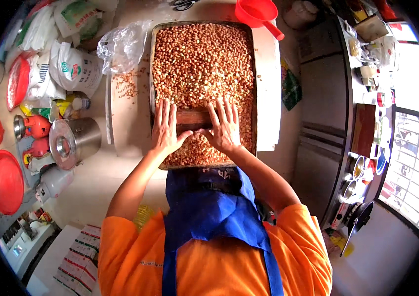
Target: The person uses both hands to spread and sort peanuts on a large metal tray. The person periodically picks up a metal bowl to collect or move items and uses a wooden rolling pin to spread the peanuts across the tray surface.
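A rectangular metal tray (152, 74) lies on the table in front of me, filled with reddish-brown peanuts (202, 64). Toward its near end a dark wooden block (192, 117) lies crosswise on them. My left hand (166, 130) rests palm down at the block's left end, fingers stretched forward and thumb pointing inward. At the right end, my right hand (225, 130) lies the same way, its fingers straight and slightly spread. Both thumbs reach along the block's near side. Peanuts nearest me look more broken than those at the far end.
A red dipper (257, 14) sits at the tray's far right corner. Left of the tray are a clear plastic bag (126, 47) and loose reddish bits. Scissors (184, 4) lie at the back. A steel pot (83, 141) and sacks stand left; a dark cabinet (320, 118) stands right.
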A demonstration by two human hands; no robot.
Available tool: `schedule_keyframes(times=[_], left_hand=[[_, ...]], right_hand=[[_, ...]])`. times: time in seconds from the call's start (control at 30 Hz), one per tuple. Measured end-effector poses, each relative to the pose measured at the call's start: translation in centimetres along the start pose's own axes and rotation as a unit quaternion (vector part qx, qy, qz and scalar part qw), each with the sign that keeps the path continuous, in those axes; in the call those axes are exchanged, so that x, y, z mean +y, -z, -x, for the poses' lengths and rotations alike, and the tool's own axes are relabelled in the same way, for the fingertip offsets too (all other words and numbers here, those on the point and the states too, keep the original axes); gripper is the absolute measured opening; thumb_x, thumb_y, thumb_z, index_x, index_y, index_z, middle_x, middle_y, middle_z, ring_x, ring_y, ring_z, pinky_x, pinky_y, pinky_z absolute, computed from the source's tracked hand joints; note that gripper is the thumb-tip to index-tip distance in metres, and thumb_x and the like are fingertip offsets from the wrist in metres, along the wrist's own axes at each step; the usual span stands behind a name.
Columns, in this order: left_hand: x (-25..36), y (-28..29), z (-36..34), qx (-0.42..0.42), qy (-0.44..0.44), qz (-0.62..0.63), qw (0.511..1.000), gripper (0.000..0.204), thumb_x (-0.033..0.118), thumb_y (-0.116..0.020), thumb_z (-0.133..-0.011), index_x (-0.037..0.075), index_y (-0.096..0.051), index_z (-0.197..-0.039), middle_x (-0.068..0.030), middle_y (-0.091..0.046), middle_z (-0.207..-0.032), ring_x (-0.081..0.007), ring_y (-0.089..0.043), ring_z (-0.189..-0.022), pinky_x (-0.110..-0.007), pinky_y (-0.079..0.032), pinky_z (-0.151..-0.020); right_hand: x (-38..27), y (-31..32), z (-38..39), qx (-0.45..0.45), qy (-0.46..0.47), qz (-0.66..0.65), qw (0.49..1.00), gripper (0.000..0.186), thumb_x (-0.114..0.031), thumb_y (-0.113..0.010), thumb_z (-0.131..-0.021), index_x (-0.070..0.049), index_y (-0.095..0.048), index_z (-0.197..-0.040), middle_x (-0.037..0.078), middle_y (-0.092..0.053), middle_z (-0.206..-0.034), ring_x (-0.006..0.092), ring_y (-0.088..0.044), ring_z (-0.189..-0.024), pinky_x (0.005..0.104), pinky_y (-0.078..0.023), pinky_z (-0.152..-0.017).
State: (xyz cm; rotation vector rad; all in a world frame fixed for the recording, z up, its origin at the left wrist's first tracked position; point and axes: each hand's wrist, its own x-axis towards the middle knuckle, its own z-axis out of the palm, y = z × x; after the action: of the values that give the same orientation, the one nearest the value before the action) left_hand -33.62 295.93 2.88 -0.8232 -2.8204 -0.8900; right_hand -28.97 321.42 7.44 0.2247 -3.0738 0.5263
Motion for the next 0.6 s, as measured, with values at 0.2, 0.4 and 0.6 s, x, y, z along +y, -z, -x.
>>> schedule_keyframes(times=[0.2, 0.4, 0.6], left_hand=[[-5.4, -0.5, -13.6, 0.056, 0.061, -0.102, 0.991, 0.112, 0.082, -0.041, -0.106, 0.002, -0.012, -0.178, -0.0333, -0.009, -0.183, -0.0461, -0.001, -0.172, -0.06, -0.002, -0.139], [-4.9, -1.8, -13.4, 0.116, 0.086, -0.058, 0.988, 0.107, 0.077, -0.044, -0.108, 0.003, -0.013, -0.179, -0.0341, -0.015, -0.182, -0.0471, -0.007, -0.172, -0.062, -0.002, -0.139], [-0.5, -1.1, -0.2, 0.026, 0.037, -0.046, 0.998, 0.111, 0.067, -0.075, -0.097, 0.008, -0.026, -0.177, -0.0231, -0.029, -0.181, -0.0497, -0.017, -0.169, -0.066, -0.012, -0.138]], right_hand=[[1.0, -0.8, -13.1, 0.021, -0.08, 0.11, 0.991, 0.108, -0.086, -0.014, -0.106, -0.008, -0.014, -0.18, 0.03, -0.005, -0.185, 0.0488, 0.003, -0.171, 0.0627, 0.002, -0.137], [1.7, -1.4, -12.3, 0.063, -0.051, 0.058, 0.995, 0.097, -0.076, -0.032, -0.111, -0.005, -0.025, -0.177, 0.03, -0.013, -0.184, 0.0478, -0.006, -0.172, 0.0577, -0.006, -0.139], [0.0, -2.5, -0.3, -0.002, 0.043, 0.024, 0.999, 0.095, -0.056, -0.068, -0.104, -0.009, -0.03, -0.177, 0.029, -0.036, -0.175, 0.0519, -0.028, -0.164, 0.0652, -0.019, -0.134]])
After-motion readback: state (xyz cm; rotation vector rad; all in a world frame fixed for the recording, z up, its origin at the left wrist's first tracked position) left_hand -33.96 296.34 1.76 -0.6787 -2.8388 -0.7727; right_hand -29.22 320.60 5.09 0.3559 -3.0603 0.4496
